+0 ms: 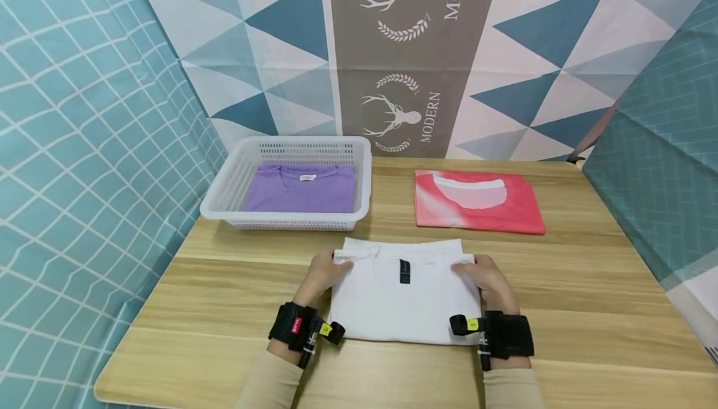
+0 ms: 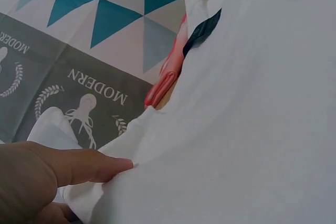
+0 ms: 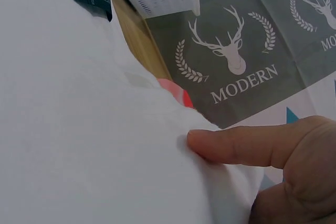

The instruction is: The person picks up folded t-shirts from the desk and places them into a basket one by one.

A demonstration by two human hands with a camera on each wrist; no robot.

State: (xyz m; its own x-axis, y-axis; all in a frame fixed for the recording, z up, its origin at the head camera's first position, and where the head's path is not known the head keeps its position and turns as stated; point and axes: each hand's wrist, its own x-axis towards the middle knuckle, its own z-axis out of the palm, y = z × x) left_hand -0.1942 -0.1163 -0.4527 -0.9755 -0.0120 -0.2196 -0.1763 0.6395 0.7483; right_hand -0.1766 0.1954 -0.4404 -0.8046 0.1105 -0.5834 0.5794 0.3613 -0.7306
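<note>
Head view: white shirt (image 1: 404, 312) between both hands at table's (image 1: 213, 309) near side. Left hand (image 1: 325, 274) pinches 10 o'clock corner, right hand (image 1: 487, 277) pinches 2 o'clock corner; thumbs on top, other fingers mostly hidden. Cloth spreads 3 o'clock of left thumb, 9 o'clock of right. Black label (image 1: 405, 272) at 12. Basket (image 1: 297, 224), purple shirt (image 1: 320, 197) inside, 10–11 o'clock; red garment (image 1: 507, 212), 1–2 o'clock.

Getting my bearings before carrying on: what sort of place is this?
Probably a clothes-folding station at a wood-grain table. What suggests it: the white shirt, a neatly folded red garment, and a white basket holding a folded purple shirt.
</note>
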